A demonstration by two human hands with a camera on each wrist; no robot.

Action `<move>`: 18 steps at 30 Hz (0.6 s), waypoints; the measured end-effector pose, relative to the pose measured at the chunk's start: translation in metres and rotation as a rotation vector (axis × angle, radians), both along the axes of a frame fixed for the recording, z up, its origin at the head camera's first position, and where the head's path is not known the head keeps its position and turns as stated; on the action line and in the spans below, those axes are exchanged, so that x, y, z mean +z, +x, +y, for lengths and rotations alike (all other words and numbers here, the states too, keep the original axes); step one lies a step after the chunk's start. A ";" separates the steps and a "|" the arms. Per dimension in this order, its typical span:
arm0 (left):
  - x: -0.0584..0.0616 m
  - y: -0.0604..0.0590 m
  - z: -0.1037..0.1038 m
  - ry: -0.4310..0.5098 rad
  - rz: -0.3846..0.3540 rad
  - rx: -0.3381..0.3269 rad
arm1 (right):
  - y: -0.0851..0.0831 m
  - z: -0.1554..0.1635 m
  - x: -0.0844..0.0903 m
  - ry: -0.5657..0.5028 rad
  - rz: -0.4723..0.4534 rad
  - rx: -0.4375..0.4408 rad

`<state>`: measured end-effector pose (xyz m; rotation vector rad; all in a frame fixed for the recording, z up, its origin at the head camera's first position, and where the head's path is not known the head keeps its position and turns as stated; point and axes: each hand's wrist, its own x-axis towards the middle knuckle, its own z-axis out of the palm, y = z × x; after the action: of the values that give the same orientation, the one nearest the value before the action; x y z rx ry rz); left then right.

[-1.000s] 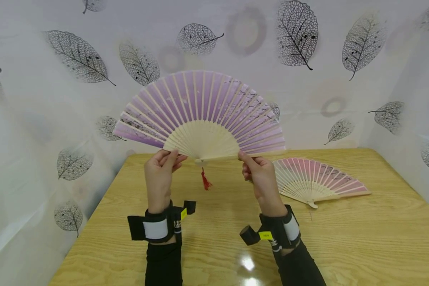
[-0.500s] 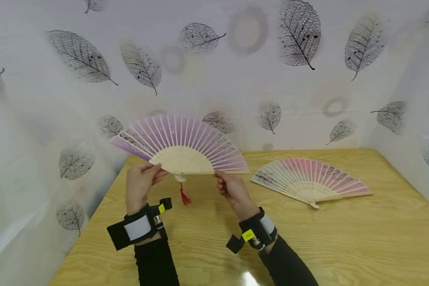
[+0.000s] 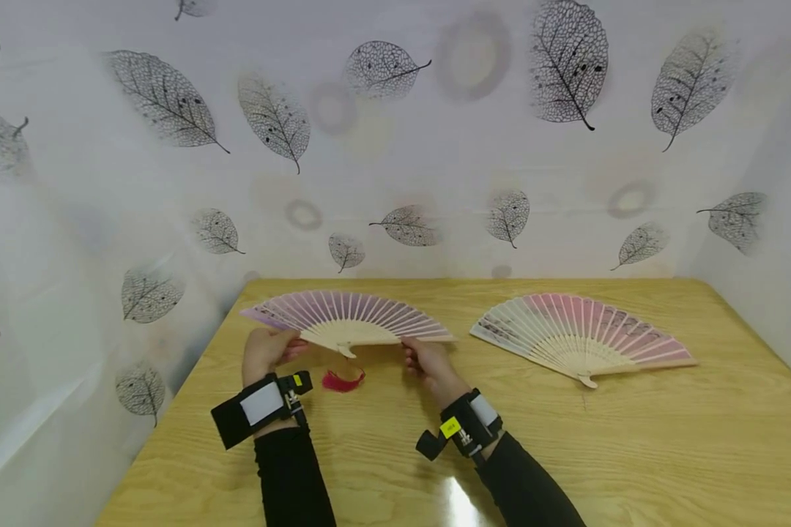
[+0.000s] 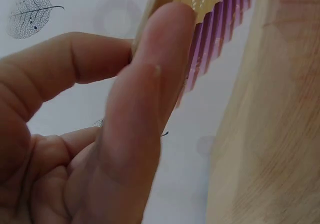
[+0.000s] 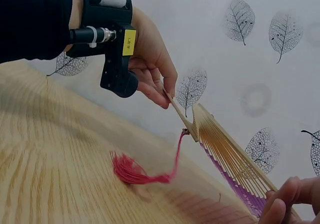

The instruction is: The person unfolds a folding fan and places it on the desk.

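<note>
A purple folding fan (image 3: 349,315), spread wide with pale wooden ribs, is low over the left half of the table in the head view. My left hand (image 3: 268,351) pinches its left outer rib between thumb and fingers. With thumb and fingertips, my right hand (image 3: 435,366) pinches the right outer rib. From the fan's pivot hangs a red tassel (image 5: 142,171), its end down at the tabletop. In the left wrist view my thumb (image 4: 137,103) lies along the rib, with purple pleats (image 4: 215,33) behind it.
A pink and pale green folding fan (image 3: 583,337) lies spread on the wooden table (image 3: 633,454) to the right. A white cloth with printed leaves (image 3: 395,146) stands behind the table and along its sides.
Both hands have lowered the purple fan from in front of the cloth down toward the table, and leftward. It now appears flatter, and its tassel has reached the tabletop. The pink fan stays put.
</note>
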<state>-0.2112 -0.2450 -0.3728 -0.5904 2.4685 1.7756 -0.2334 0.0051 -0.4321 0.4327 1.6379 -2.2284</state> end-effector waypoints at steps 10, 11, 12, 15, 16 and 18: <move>-0.003 -0.002 0.001 -0.004 -0.077 0.006 | -0.002 0.024 -0.006 0.253 0.103 0.138; -0.001 0.000 -0.001 -0.006 -0.082 0.011 | -0.001 0.030 -0.004 0.362 0.158 0.172; 0.001 0.003 -0.002 -0.016 -0.082 0.016 | -0.001 0.036 0.001 0.482 0.216 0.205; 0.013 0.012 -0.003 -0.063 -0.020 0.050 | 0.001 0.060 0.026 0.798 0.377 0.256; 0.019 0.015 -0.002 -0.093 0.015 0.058 | 0.001 0.069 0.038 0.872 0.426 0.260; 0.030 0.018 0.004 -0.163 0.097 0.064 | 0.003 0.090 0.063 0.957 0.501 0.267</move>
<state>-0.1933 -0.2408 -0.3429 -0.6140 2.7086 1.6727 -0.2302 0.0951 -0.3690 -0.1618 2.7786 -1.2860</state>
